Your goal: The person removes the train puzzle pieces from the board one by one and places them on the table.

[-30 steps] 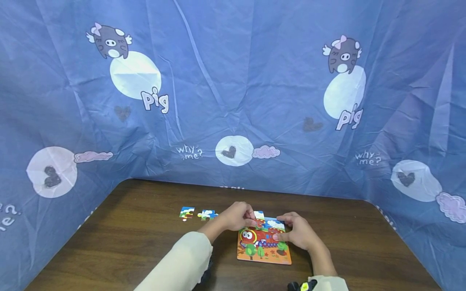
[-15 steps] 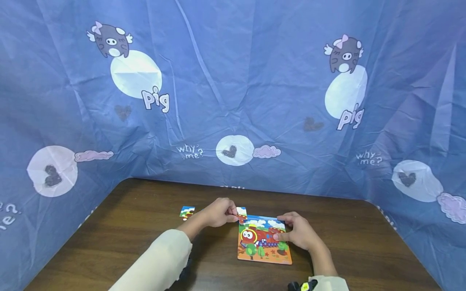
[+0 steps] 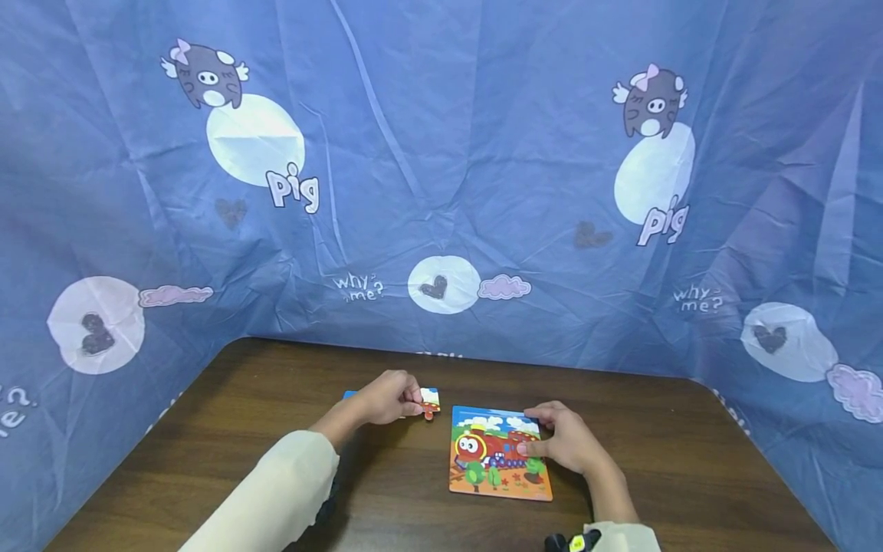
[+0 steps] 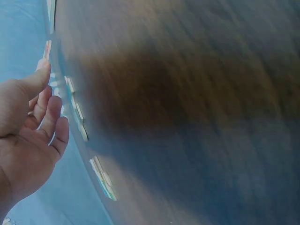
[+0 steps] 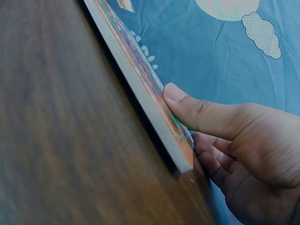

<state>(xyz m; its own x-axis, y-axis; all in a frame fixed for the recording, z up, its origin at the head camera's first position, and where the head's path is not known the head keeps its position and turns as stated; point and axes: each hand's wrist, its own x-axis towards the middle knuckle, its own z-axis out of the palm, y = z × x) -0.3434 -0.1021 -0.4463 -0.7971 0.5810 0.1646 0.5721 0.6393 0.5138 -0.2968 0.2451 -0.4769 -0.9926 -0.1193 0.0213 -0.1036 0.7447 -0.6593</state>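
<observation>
Between its thumb and fingers, my left hand [image 3: 392,397] pinches a jigsaw piece [image 3: 430,399] with white, yellow and red on it, over the table left of the puzzle. In the left wrist view that piece [image 4: 48,49] shows edge-on at the thumb tip. A square jigsaw puzzle board [image 3: 500,460] with a smiling red train, trees and clouds lies on the table. My right hand [image 3: 566,441] holds the board's right side, its thumb on the picture and a finger at the far right corner. The right wrist view shows its other fingers curled beside the edge.
Two loose jigsaw pieces lie on the brown wooden table [image 3: 228,460], a nearer piece [image 4: 102,178] and a farther piece [image 4: 76,110] in the left wrist view. My left hand mostly hides them from the head camera. A blue printed cloth [image 3: 441,192] hangs around the table's far and side edges.
My left hand has lifted the jigsaw piece away from the puzzle's upper part and carried it left, uncovering the board's upper left. The right hand and the board have stayed in place.
</observation>
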